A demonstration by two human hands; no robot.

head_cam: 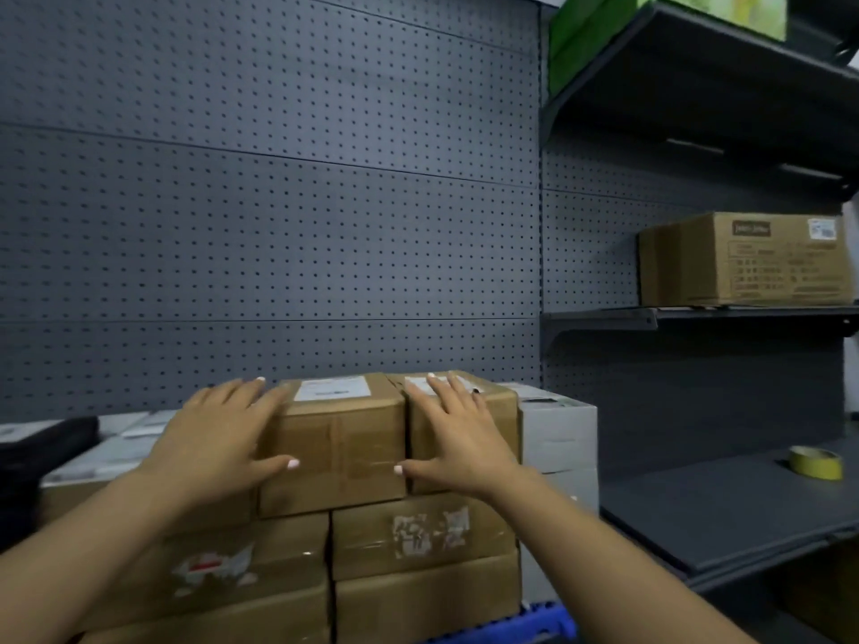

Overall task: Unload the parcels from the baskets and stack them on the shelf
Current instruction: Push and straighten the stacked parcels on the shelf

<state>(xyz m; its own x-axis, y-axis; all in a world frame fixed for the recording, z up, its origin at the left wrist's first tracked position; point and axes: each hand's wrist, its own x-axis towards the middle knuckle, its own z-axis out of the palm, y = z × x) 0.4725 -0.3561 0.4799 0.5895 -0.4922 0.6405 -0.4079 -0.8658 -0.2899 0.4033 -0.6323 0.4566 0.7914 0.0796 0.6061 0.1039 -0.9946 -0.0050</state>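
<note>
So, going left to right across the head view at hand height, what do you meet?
Black bag → left hand → left top parcel → right hand → grey box → yellow tape roll.

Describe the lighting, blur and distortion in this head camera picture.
Head view: dim, even light; soft throughout, so the label on the top box is unreadable; glare on its tape; wide-angle bending tilts the shelves at right; both hands, left hand and right hand, slightly smeared.
</note>
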